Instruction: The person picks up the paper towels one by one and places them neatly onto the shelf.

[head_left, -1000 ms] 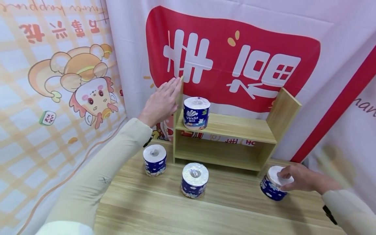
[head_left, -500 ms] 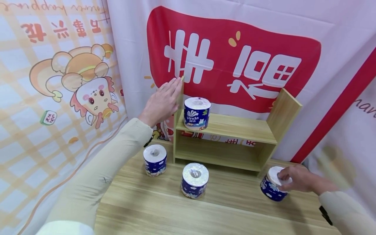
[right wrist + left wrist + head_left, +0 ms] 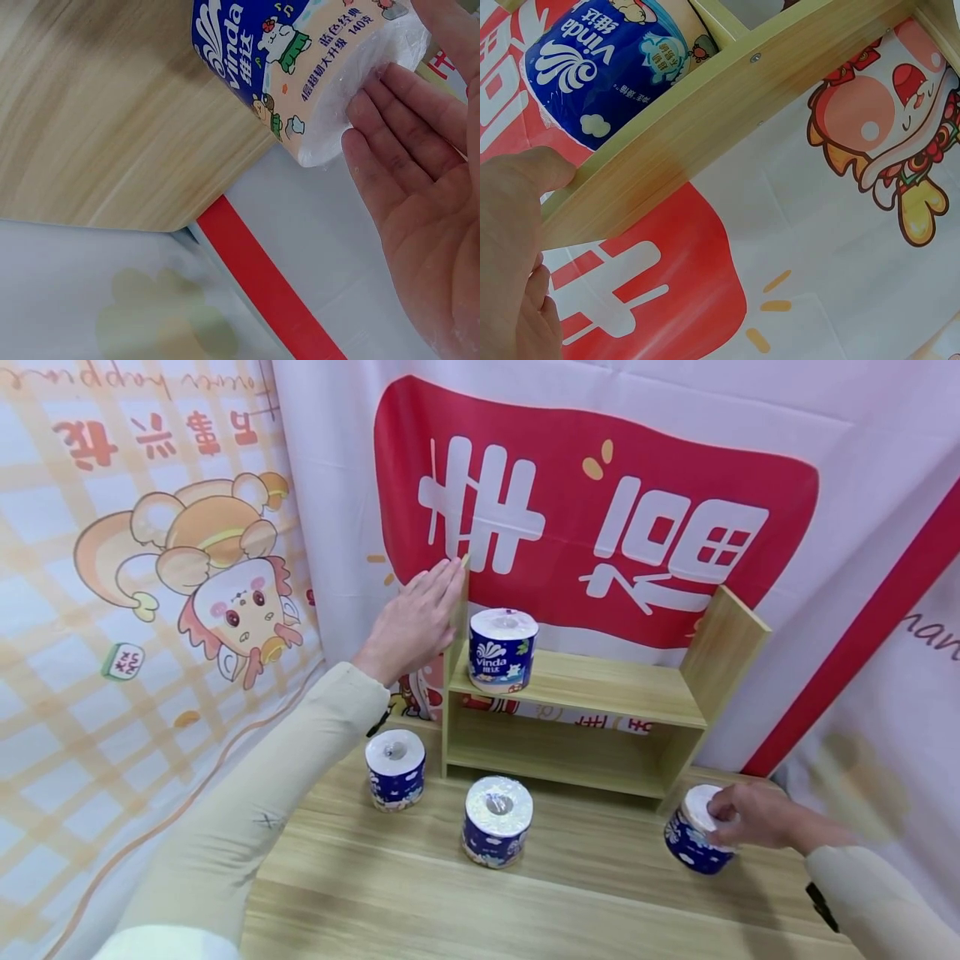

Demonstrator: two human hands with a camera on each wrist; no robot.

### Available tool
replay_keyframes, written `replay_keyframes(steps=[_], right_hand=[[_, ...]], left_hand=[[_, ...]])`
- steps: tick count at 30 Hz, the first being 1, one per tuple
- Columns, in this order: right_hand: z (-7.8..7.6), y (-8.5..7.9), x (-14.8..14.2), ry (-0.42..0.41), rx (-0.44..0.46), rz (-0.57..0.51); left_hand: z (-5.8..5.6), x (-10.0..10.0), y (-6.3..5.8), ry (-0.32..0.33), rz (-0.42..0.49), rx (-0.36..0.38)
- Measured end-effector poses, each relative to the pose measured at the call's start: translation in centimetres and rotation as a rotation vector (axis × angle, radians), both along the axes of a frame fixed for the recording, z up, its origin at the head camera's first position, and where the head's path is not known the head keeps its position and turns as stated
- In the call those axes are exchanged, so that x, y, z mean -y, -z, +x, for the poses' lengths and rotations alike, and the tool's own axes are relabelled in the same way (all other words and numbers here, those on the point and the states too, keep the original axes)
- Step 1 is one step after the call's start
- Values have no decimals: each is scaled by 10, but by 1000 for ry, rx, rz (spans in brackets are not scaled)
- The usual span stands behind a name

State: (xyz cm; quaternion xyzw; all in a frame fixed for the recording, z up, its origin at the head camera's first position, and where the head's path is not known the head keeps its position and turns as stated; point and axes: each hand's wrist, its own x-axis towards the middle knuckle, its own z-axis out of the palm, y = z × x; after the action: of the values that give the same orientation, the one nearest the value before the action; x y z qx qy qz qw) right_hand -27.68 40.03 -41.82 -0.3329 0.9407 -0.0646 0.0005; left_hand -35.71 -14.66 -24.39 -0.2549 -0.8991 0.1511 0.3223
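Note:
In the head view my left hand (image 3: 416, 622) is at the left side panel of a small wooden shelf (image 3: 577, 764). The left wrist view shows its thumb on one side of that panel (image 3: 697, 142) and its fingers on the other, holding the edge. A blue wrapped toilet roll (image 3: 501, 662) stands on the upper board, beside this panel. My right hand (image 3: 761, 818) is at the top of another toilet roll (image 3: 693, 843), right of the shelf. In the right wrist view its fairly straight fingers (image 3: 405, 112) touch the white top of that roll (image 3: 300, 67).
Two more toilet rolls stand upright on the wooden table (image 3: 420, 910): one near the left sleeve (image 3: 395, 781), one in front of the shelf (image 3: 497, 827). Printed cloth (image 3: 337, 485) hangs behind and at both sides. An orange cord (image 3: 180, 810) runs along the left cloth.
My right hand has shifted slightly to the left over the roll's top. The left hand, the shelf and the other rolls keep their places.

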Motion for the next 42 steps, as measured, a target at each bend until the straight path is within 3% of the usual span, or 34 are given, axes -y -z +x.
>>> replay_keyframes(steps=[10, 20, 42], right_hand=[[-3, 5, 2, 14, -13, -30], [-4, 7, 3, 102, 86, -25], [-6, 2, 6, 166, 230, -38]], left_hand=[[0, 0, -1, 3, 14, 5], [-1, 0, 0, 7, 18, 3], [-2, 1, 1, 8, 18, 18]])
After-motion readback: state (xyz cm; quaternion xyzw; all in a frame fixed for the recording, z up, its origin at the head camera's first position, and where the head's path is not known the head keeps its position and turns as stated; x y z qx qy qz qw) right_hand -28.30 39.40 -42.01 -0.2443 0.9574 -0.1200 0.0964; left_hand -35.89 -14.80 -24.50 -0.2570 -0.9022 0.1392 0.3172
